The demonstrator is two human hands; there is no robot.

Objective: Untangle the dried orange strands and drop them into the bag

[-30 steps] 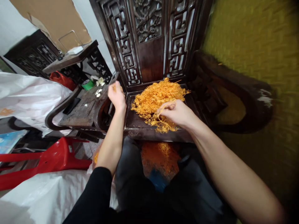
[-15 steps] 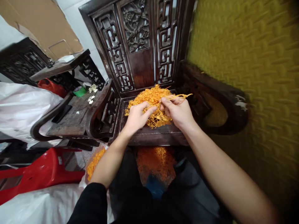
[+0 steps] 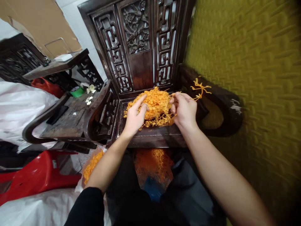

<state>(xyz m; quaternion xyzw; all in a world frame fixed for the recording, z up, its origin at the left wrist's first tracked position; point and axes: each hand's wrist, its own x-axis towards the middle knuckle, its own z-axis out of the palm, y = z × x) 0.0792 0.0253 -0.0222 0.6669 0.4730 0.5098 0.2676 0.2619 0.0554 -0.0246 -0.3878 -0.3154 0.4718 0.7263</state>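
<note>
A tangled pile of thin orange branched strands (image 3: 157,100) lies on the seat of a dark wooden chair (image 3: 150,140). At the pile's left side is my left hand (image 3: 135,117), its index finger and thumb apart and nothing visibly held. To the right of the pile, my right hand (image 3: 187,110) pinches some of the strands between thumb and fingers. One forked orange strand (image 3: 200,89) sticks out beyond that hand's far side, over the chair's right armrest. Whether the held piece still hangs together with the pile, I cannot tell.
Orange strands fill a bag (image 3: 92,164) on the floor at left, near a red plastic stool (image 3: 39,175). A neighbouring wooden chair (image 3: 68,125) carries green tape (image 3: 77,91) and pale flower-like pieces (image 3: 89,99). Yellow textured material (image 3: 246,62) stands at right.
My right hand has moved right, away from the left, and the forked strand now reaches farther out and up. My left hand has shifted slightly left, its index finger lifted.
</note>
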